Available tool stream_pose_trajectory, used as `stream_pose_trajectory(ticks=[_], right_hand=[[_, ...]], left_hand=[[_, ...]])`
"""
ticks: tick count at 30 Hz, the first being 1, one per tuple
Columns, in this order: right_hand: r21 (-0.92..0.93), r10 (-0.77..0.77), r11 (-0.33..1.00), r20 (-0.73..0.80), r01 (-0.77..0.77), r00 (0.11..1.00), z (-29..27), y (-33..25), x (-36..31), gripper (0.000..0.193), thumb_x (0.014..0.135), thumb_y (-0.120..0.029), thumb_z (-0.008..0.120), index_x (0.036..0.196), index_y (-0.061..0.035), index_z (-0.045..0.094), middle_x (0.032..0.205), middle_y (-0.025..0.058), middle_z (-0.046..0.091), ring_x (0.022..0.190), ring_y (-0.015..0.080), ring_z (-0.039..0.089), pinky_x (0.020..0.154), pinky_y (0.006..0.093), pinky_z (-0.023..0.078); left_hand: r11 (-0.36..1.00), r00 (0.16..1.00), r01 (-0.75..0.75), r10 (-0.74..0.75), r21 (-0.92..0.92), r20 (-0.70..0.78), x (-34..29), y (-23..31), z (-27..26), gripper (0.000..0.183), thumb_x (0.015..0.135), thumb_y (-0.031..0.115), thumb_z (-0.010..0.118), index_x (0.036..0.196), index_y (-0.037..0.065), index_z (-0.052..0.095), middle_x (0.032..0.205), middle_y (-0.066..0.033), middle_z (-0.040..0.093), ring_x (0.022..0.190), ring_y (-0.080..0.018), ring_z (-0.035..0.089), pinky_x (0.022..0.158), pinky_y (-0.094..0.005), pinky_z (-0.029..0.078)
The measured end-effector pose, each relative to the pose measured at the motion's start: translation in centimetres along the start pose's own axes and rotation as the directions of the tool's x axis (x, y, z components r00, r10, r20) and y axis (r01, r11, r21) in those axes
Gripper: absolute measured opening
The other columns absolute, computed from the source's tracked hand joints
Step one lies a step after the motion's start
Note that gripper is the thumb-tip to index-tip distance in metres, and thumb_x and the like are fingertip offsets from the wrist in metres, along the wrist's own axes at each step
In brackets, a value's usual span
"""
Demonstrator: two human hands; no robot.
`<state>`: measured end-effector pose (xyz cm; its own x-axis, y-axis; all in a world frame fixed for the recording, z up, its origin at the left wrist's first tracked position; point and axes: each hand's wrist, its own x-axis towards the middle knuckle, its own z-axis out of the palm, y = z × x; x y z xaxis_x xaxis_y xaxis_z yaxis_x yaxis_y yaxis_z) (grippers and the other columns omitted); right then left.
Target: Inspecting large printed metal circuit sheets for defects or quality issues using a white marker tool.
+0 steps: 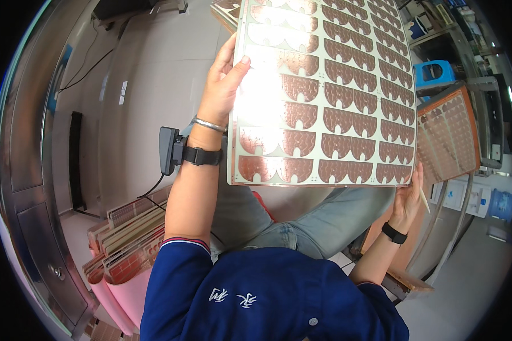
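Note:
A large flat circuit board panel (pixel 347 119), white with rows of copper-coloured scalloped shapes, is held up in front of me above my lap. My left hand (pixel 226 79) grips its left edge, thumb on the front face and fingers behind. At the lower right corner, my right hand (pixel 407 199) supports the panel from below, its fingers partly hidden behind the edge. A thin pale stick, perhaps a pen (pixel 424 200), pokes out beside the right fingers. Strong glare washes out the panel's upper left part.
On the right, an orange-framed board (pixel 450 133) with a similar pattern leans near a blue plastic stool (pixel 433 72). Several panels (pixel 131 230) stand upright at lower left beside pink sheeting (pixel 122 292). A metal cabinet (pixel 45 227) lines the far left. A water bottle (pixel 502 203) is at right.

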<state>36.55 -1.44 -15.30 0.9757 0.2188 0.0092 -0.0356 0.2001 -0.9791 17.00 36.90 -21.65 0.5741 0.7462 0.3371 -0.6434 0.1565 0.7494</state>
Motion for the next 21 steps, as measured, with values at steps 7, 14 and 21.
stream_pose_trajectory(ticks=[7,14,21], right_hand=[[0.012,-0.042,0.999,0.005,0.042,0.999,0.4,-0.7,-0.8,0.045,0.089,-0.015,0.054,0.129,-0.0022,0.039,0.116,0.0125,0.054,0.103,0.0185,0.055,0.085,0.0338,0.048],[0.068,-0.081,0.994,-0.009,0.082,0.997,1.4,-2.2,-2.2,0.043,0.089,-0.015,0.053,0.128,-0.0020,0.040,0.112,0.0103,0.055,0.101,0.0170,0.055,0.086,0.0340,0.047],[0.098,-0.113,0.988,-0.073,0.120,0.991,2.2,-4.0,-3.6,0.041,0.089,-0.016,0.054,0.125,-0.0015,0.042,0.111,0.0102,0.055,0.104,0.0178,0.055,0.089,0.0324,0.046]], left_hand=[[0.999,1.000,0.002,-0.002,-0.050,0.001,-0.1,0.3,0.1,0.048,0.089,0.003,0.048,0.134,0.000,0.032,0.130,-0.0103,0.045,0.116,-0.0157,0.045,0.098,-0.0279,0.036],[1.000,0.998,0.010,-0.008,0.027,-0.057,-0.3,0.4,-0.7,0.048,0.091,0.007,0.046,0.135,-0.001,0.030,0.128,-0.0112,0.047,0.112,-0.0128,0.048,0.093,-0.0246,0.038],[0.998,0.997,0.047,-0.044,0.052,-0.061,-0.1,0.5,-0.8,0.051,0.090,0.009,0.048,0.135,-0.001,0.030,0.128,-0.0102,0.046,0.113,-0.0147,0.047,0.095,-0.0267,0.036]])
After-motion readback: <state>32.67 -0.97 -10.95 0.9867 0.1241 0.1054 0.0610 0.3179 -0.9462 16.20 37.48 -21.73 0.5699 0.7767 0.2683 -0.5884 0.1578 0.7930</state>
